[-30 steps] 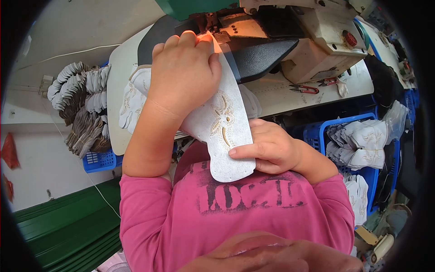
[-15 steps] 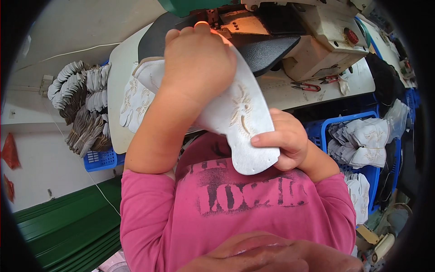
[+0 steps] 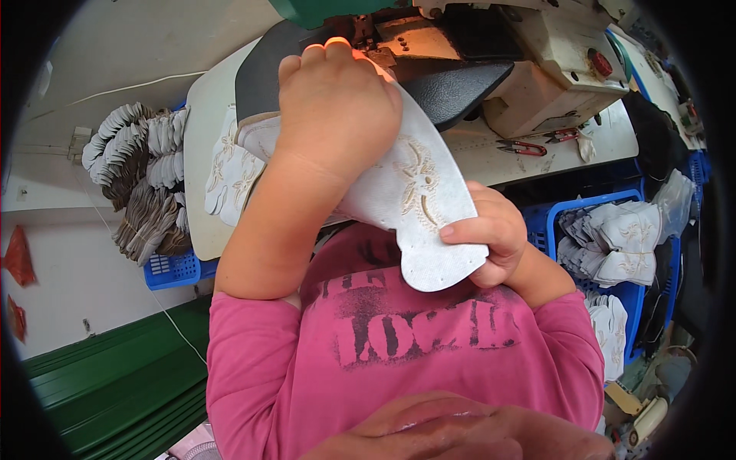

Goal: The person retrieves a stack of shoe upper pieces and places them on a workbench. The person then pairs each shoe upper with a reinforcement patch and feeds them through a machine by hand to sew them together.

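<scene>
You work a white piece (image 3: 437, 211) stitched with a tan floral pattern, its length running from the orange-lit area of a cream machine (image 3: 553, 96) at the far side toward your pink shirt (image 3: 429, 345). Your right grip (image 3: 491, 236) is clamped on the near end of the white piece, one digit laid flat on top and the other fingers tucked behind its right edge. The rounded near corner, dotted with small holes, hangs free beside it, above your shirt. Your left grip (image 3: 337, 115) bends over the far part of the piece, fingertips by the glowing spot; whether it pinches the material cannot be told, since your knuckles hide it. A black panel (image 3: 460, 90) reaches out to the right of the piece, in front of the machine. On the pale worktop (image 3: 208, 107), more embroidered pieces (image 3: 224, 184) lie to the left of your wrist, while red-handled snips (image 3: 523, 148) rest at the right. Near the worktop's right end, a blue basket (image 3: 550, 222) holds a tied white bundle (image 3: 617, 245); at the left, stacked bundles (image 3: 142, 218) fill another blue crate (image 3: 172, 270).
</scene>
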A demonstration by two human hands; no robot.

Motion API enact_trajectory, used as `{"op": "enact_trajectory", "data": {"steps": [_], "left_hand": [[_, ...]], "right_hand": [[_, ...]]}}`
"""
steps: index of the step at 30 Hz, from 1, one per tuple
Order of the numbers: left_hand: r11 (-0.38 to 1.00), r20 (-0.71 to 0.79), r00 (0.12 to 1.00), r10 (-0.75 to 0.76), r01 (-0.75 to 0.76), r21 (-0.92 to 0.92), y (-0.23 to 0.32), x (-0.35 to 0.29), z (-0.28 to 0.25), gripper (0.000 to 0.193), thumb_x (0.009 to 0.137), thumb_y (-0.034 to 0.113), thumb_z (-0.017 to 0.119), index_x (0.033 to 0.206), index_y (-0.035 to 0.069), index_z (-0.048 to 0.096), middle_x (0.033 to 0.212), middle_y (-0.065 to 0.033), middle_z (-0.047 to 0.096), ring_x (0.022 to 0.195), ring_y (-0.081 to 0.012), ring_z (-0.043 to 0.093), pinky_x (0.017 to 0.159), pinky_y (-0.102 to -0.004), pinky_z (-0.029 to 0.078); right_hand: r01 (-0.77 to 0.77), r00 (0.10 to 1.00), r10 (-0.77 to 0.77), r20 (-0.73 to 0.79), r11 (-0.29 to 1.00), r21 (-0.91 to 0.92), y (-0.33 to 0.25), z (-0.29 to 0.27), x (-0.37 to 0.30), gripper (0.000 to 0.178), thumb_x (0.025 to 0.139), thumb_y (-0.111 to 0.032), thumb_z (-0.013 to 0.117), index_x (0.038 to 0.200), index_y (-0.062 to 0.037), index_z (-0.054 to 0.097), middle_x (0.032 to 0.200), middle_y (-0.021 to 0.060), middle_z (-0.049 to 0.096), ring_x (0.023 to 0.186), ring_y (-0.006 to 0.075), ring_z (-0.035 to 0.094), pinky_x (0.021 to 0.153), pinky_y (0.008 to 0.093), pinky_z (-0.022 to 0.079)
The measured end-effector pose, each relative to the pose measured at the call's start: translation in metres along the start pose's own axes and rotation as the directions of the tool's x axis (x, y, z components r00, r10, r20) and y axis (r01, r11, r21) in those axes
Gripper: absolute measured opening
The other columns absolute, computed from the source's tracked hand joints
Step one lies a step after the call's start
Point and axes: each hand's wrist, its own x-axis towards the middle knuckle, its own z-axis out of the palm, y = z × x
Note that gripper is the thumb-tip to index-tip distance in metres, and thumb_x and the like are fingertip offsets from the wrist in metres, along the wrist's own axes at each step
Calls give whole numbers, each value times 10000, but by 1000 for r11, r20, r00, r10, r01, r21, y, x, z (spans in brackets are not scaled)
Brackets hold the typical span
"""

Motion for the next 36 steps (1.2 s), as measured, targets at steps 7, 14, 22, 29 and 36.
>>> {"op": "enact_trajectory", "data": {"steps": [7,14,22,29,36], "left_hand": [[999,-19,999,25,-26,-20,-5,-2,3,276,897,248,569,982,47,739,998,-124,673,963,-315,642,874,-479,471],[985,-99,987,123,-133,-107,-30,-13,6,322,901,281,588,1061,62,762,1036,-97,681,1018,-282,626,937,-474,422],[982,-34,987,159,-162,-97,-39,-18,-2,320,949,259,586,1191,108,730,1098,-69,696,1065,-268,632,965,-442,430],[972,7,984,177,-174,-155,-44,-19,-6,321,959,262,579,1204,110,720,1123,-62,707,1091,-278,631,968,-441,433],[978,42,986,162,-154,-144,-43,-14,-4,332,969,290,568,1191,103,728,1121,-89,718,1105,-278,632,995,-444,409]], "right_hand": [[-12,1000,12,1,1000,-13,-2,1,0,361,760,-27,671,1120,-49,676,946,137,725,765,330,684,698,403,491],[54,989,-51,137,998,-16,1,13,4,414,736,-43,720,1150,-64,712,957,113,719,747,294,651,668,395,461],[157,979,-102,179,931,-328,-7,15,6,434,740,-101,725,1173,-121,721,804,20,607,685,213,576,649,348,438],[247,967,-185,174,841,-481,-10,22,8,427,668,-140,713,1091,-167,767,880,0,498,808,199,528,723,350,462],[233,966,-254,46,782,-578,-9,23,9,404,635,-126,698,1032,-143,764,993,10,581,893,206,550,779,360,473]]}}
